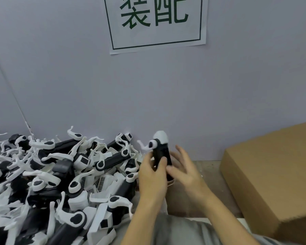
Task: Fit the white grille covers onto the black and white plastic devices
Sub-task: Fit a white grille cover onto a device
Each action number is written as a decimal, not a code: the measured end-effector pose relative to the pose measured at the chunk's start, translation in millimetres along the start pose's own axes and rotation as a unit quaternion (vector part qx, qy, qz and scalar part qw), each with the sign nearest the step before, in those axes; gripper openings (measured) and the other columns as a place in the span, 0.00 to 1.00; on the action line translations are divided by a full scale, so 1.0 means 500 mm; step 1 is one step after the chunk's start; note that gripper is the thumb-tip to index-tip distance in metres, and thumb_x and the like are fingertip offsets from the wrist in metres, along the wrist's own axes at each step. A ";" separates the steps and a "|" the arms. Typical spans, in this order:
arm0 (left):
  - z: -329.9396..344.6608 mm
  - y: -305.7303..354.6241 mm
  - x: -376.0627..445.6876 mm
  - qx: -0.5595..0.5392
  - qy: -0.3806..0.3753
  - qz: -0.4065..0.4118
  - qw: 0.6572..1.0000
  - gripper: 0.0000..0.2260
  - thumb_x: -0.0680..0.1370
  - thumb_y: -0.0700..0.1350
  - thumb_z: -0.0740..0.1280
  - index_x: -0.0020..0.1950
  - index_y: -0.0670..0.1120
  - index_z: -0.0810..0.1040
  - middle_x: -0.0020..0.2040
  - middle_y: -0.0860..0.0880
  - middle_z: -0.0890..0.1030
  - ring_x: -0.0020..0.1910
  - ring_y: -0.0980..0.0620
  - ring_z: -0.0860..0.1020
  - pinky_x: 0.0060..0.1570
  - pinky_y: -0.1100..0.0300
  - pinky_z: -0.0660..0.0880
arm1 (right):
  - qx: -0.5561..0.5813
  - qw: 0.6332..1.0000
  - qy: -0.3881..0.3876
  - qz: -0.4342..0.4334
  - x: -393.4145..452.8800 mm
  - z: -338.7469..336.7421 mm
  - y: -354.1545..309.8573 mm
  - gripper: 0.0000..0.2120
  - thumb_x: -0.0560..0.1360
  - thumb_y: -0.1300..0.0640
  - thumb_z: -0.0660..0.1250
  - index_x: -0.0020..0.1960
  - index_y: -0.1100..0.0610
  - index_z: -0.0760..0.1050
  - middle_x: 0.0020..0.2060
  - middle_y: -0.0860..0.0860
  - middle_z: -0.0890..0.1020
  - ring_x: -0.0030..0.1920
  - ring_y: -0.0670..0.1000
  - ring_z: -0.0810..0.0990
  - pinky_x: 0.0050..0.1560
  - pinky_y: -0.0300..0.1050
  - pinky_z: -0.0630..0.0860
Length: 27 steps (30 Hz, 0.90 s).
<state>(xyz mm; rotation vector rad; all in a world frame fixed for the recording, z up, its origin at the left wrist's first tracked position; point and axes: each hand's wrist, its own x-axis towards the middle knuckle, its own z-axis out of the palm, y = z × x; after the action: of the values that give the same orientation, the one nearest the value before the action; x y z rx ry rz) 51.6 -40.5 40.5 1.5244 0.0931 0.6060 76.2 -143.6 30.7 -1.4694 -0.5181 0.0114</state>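
Here the left hand (pixel 151 171) has its fingers and thumb curled round the lower body of a black plastic device with a white rounded head (pixel 160 152), holding it upright, head up, above the front edge of the desk (pixel 208 175), with a thin white curved arm sticking out from the device's upper left side. The right hand (pixel 183 167) sits just beside it on the right, fingers spread and fairly straight, a fingertip or two touching the lower right of the black body rather than wrapping it; the frame is blurred there, so how firmly it presses I cannot tell. Whether the white rounded head already carries its grille cover I cannot tell either. Over to the left, filling that whole side of the desk, lies a big loose heap of black and white plastic devices (pixel 57 174), tumbled at all angles with their white curved arms poking up, and mixed in among them are small flat white grille covers (pixel 100 182) with slotted faces, lying near the left hand's wrist side. To the right, well apart from the heap, a brown cardboard box (pixel 272 174) rests with its flat top toward the camera, close to the right forearm. Behind everything stands a pale grey wall (pixel 237 85) with a white paper sign printed with green characters in a green frame (pixel 155 23) stuck high up on it
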 end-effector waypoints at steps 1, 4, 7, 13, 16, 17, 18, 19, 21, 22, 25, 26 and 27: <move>0.002 -0.004 -0.004 0.043 -0.043 0.038 0.997 0.08 0.79 0.38 0.67 0.56 0.48 0.80 0.46 0.49 0.86 0.47 0.49 0.84 0.52 0.47 0.80 | 0.059 0.998 0.036 0.007 0.004 -0.006 -0.006 0.33 0.71 0.49 0.74 0.73 0.53 0.66 0.64 0.46 0.79 0.64 0.44 0.78 0.63 0.45 0.76; 0.014 -0.016 -0.021 0.172 -0.190 0.123 0.959 0.16 0.77 0.37 0.64 0.61 0.53 0.76 0.49 0.54 0.84 0.47 0.53 0.81 0.49 0.52 0.78 | 0.054 0.980 0.191 -0.009 0.013 -0.018 -0.026 0.14 0.70 0.49 0.78 0.47 0.56 0.78 0.35 0.45 0.83 0.37 0.41 0.82 0.36 0.33 0.76; 0.038 -0.023 -0.043 0.180 -0.234 0.146 0.944 0.23 0.74 0.38 0.62 0.68 0.55 0.70 0.57 0.59 0.80 0.56 0.61 0.78 0.56 0.61 0.75 | -0.100 0.954 0.283 -0.024 0.010 -0.021 -0.023 0.12 0.72 0.50 0.76 0.39 0.56 0.77 0.29 0.44 0.80 0.31 0.42 0.78 0.29 0.29 0.70; 0.039 -0.009 -0.026 0.074 0.005 0.032 0.997 0.12 0.76 0.43 0.71 0.58 0.47 0.75 0.49 0.50 0.84 0.49 0.51 0.82 0.50 0.56 0.79 | -0.020 0.999 -0.022 -0.035 -0.004 -0.014 -0.071 0.20 0.76 0.41 0.66 0.65 0.47 0.76 0.57 0.39 0.83 0.60 0.35 0.79 0.59 0.32 0.75; 0.006 0.010 0.004 -0.073 0.114 -0.082 0.987 0.12 0.73 0.51 0.75 0.46 0.44 0.80 0.36 0.49 0.83 0.36 0.50 0.82 0.39 0.56 0.79 | -0.080 0.988 0.094 -0.091 0.004 -0.023 -0.080 0.08 0.81 0.51 0.65 0.57 0.47 0.80 0.50 0.42 0.85 0.53 0.39 0.82 0.53 0.36 0.77; -0.002 0.017 0.011 -0.163 0.120 -0.133 0.970 0.12 0.74 0.51 0.74 0.46 0.43 0.79 0.36 0.48 0.83 0.36 0.49 0.82 0.40 0.54 0.79 | -0.110 0.978 0.148 -0.097 0.006 -0.023 -0.082 0.06 0.81 0.56 0.65 0.52 0.48 0.80 0.44 0.43 0.84 0.47 0.42 0.82 0.48 0.36 0.75; -0.006 0.023 0.015 -0.263 0.109 -0.171 0.943 0.12 0.75 0.51 0.73 0.48 0.44 0.78 0.39 0.47 0.82 0.38 0.47 0.82 0.42 0.53 0.79 | -0.137 0.970 0.183 -0.085 0.010 -0.024 -0.081 0.06 0.80 0.58 0.65 0.48 0.50 0.79 0.38 0.45 0.81 0.41 0.45 0.79 0.42 0.37 0.73; -0.008 0.032 0.015 -0.349 0.093 -0.189 0.913 0.11 0.77 0.51 0.71 0.51 0.45 0.77 0.42 0.45 0.82 0.41 0.46 0.82 0.42 0.53 0.80 | -0.149 0.968 0.195 -0.054 0.014 -0.029 -0.077 0.06 0.80 0.58 0.64 0.45 0.52 0.78 0.34 0.47 0.78 0.36 0.47 0.76 0.38 0.38 0.71; -0.006 0.039 0.012 -0.413 0.057 -0.184 0.890 0.12 0.79 0.53 0.67 0.53 0.45 0.78 0.47 0.43 0.80 0.43 0.46 0.82 0.41 0.53 0.81 | -0.114 0.981 0.148 0.047 0.013 -0.038 -0.066 0.08 0.80 0.55 0.64 0.45 0.58 0.76 0.31 0.52 0.77 0.31 0.49 0.76 0.35 0.41 0.72; -0.004 0.038 0.010 -0.412 0.042 -0.185 0.892 0.14 0.80 0.54 0.66 0.55 0.44 0.78 0.50 0.43 0.81 0.46 0.44 0.82 0.45 0.51 0.81 | -0.068 0.987 0.101 0.109 0.008 -0.039 -0.060 0.11 0.80 0.51 0.64 0.48 0.60 0.77 0.31 0.54 0.78 0.30 0.50 0.78 0.36 0.44 0.73; 0.002 0.031 0.004 -0.359 0.007 -0.204 0.911 0.21 0.81 0.57 0.62 0.65 0.42 0.76 0.59 0.36 0.81 0.58 0.33 0.81 0.52 0.42 0.79 | 0.089 0.971 -0.045 0.218 -0.014 -0.038 -0.050 0.23 0.78 0.42 0.65 0.52 0.62 0.80 0.41 0.62 0.83 0.37 0.58 0.83 0.45 0.52 0.76; 0.002 0.028 0.004 -0.333 0.005 -0.203 0.921 0.21 0.82 0.57 0.62 0.65 0.41 0.76 0.58 0.36 0.82 0.56 0.30 0.80 0.45 0.45 0.78 | 0.107 0.968 -0.078 0.212 -0.019 -0.036 -0.048 0.23 0.76 0.41 0.66 0.51 0.62 0.83 0.44 0.64 0.83 0.40 0.60 0.83 0.48 0.53 0.76; 0.002 0.026 0.002 -0.312 0.006 -0.196 0.930 0.21 0.82 0.56 0.61 0.63 0.41 0.76 0.54 0.37 0.82 0.54 0.30 0.81 0.39 0.49 0.77 | 0.116 0.969 -0.091 0.200 -0.022 -0.033 -0.046 0.23 0.75 0.41 0.67 0.51 0.61 0.84 0.45 0.64 0.83 0.41 0.60 0.83 0.49 0.53 0.77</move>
<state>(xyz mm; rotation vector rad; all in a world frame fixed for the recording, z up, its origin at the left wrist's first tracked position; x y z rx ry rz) 48.8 -42.2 53.0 0.8484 0.1903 0.2782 65.0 -165.5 48.7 -1.3262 -0.3464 0.5151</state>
